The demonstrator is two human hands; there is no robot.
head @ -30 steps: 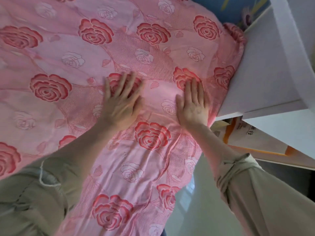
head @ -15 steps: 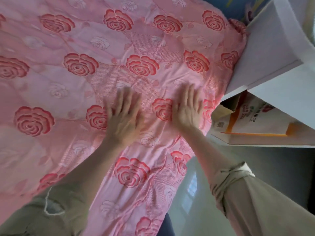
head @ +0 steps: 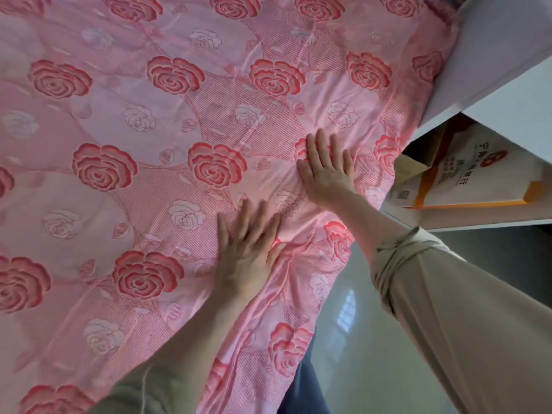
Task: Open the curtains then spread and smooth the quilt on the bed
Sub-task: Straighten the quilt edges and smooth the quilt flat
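Quilt: pink quilt (head: 149, 174) w/ red and white roses, spread over the bed; fills the view from 7 round to 1 o'clock; its edge drapes off toward 5 o'clock, above the pale floor (head: 358, 339).
Left hand: left hand (head: 248, 255) lies flat on the quilt just below centre; fingers straight, slightly spread, pointing to 12; grips nothing.
Right hand: right hand (head: 325, 171) lies flat at 2 o'clock of the left, near the quilt's edge; fingers straight, close together; pressing, not pinching.
Handling: looks soft, padded, light for its size — smooth cloth, prob. slippery; shallow creases round both palms; not fragile.
Where to hold: flat palms seem best for smoothing; to shift it, pinch the hem at the draped edge, approx 5 o'clock — mid-cloth would likely bunch.
Nearby: white cabinet (head: 493, 55) at 2 o'clock, close against the quilt's corner; orange-edged box (head: 466, 174) on its shelf at 3.
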